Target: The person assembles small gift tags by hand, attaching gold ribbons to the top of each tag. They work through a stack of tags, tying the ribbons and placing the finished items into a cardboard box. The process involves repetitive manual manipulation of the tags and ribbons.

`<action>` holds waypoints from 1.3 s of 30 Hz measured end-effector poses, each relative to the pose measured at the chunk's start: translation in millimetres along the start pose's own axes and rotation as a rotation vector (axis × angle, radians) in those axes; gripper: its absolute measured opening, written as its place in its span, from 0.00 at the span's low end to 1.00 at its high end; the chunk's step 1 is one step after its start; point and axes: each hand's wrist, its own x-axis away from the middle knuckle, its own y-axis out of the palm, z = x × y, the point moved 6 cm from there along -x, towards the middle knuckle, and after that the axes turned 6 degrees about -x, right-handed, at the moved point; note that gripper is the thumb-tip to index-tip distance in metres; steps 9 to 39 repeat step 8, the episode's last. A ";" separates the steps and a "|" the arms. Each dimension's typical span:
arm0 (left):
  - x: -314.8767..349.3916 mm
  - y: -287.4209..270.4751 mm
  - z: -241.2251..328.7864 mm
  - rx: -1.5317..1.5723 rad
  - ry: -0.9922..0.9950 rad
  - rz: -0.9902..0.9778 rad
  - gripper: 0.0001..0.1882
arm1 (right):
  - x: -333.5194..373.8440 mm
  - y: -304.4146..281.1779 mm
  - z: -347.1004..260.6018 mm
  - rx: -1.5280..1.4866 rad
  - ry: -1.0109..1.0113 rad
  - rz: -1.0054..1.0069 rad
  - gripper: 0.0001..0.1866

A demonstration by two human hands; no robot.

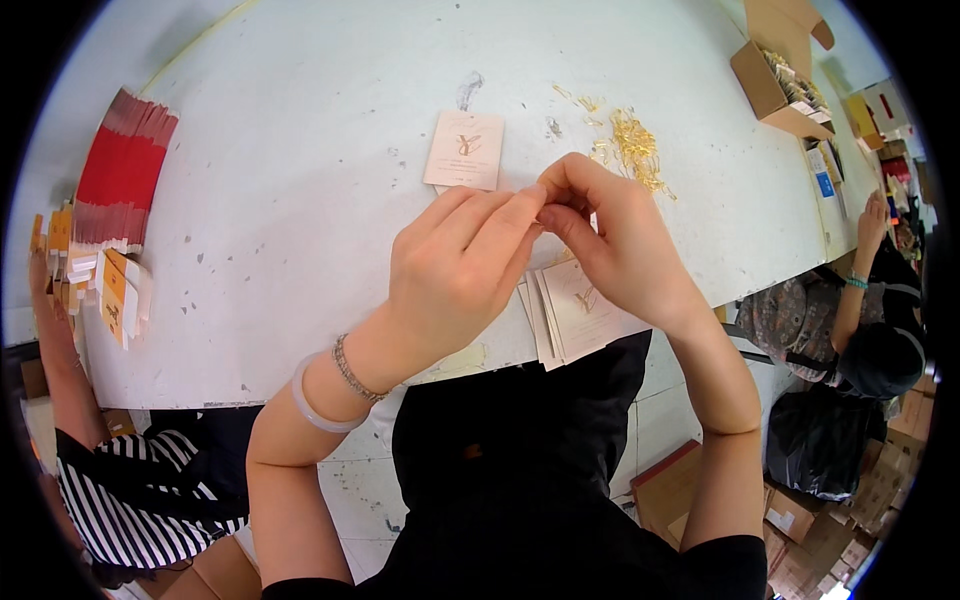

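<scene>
My left hand and my right hand meet at the fingertips above the table, both closed in a pinch. Whatever lies between the fingers is too small and hidden to name. Just beyond my left hand lies a pale pink printed card, with another card's edge showing under it. Below my right hand, a loose stack of similar cards rests at the table's near edge, partly covered by that hand. A scattered heap of small gold pins lies beyond my right hand.
The white table has scuffs. At the left stand a red bundle of packed strips and orange-and-white cartons. An open cardboard box is at the far right. People sit on both sides; boxes stand on the floor.
</scene>
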 end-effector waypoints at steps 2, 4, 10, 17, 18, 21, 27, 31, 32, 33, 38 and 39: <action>0.4 -3.0 -3.7 0.031 -0.023 0.023 0.14 | -1.7 -1.0 1.6 -0.177 0.040 0.035 0.03; 1.3 -5.4 -8.2 0.068 -0.059 0.011 0.14 | -2.4 -1.4 5.5 -0.379 0.137 0.081 0.05; 1.2 -11.4 -11.8 0.069 -0.081 0.003 0.14 | -0.6 -4.1 7.7 -0.191 0.255 -0.014 0.07; 1.2 -11.4 -11.8 0.069 -0.081 0.003 0.14 | -0.6 -4.1 7.7 -0.191 0.255 -0.014 0.07; 1.2 -11.4 -11.8 0.069 -0.081 0.003 0.14 | -0.6 -4.1 7.7 -0.191 0.255 -0.014 0.07; 1.2 -11.4 -11.8 0.069 -0.081 0.003 0.14 | -0.6 -4.1 7.7 -0.191 0.255 -0.014 0.07; 1.2 -11.4 -11.8 0.069 -0.081 0.003 0.14 | -0.6 -4.1 7.7 -0.191 0.255 -0.014 0.07; 1.2 -11.4 -11.8 0.069 -0.081 0.003 0.14 | -0.6 -4.1 7.7 -0.191 0.255 -0.014 0.07; 1.2 -11.4 -11.8 0.069 -0.081 0.003 0.14 | -0.6 -4.1 7.7 -0.191 0.255 -0.014 0.07; 1.2 -11.4 -11.8 0.069 -0.081 0.003 0.14 | -0.6 -4.1 7.7 -0.191 0.255 -0.014 0.07; 1.2 -11.4 -11.8 0.069 -0.081 0.003 0.14 | -0.6 -4.1 7.7 -0.191 0.255 -0.014 0.07; 1.2 -11.4 -11.8 0.069 -0.081 0.003 0.14 | -0.6 -4.1 7.7 -0.191 0.255 -0.014 0.07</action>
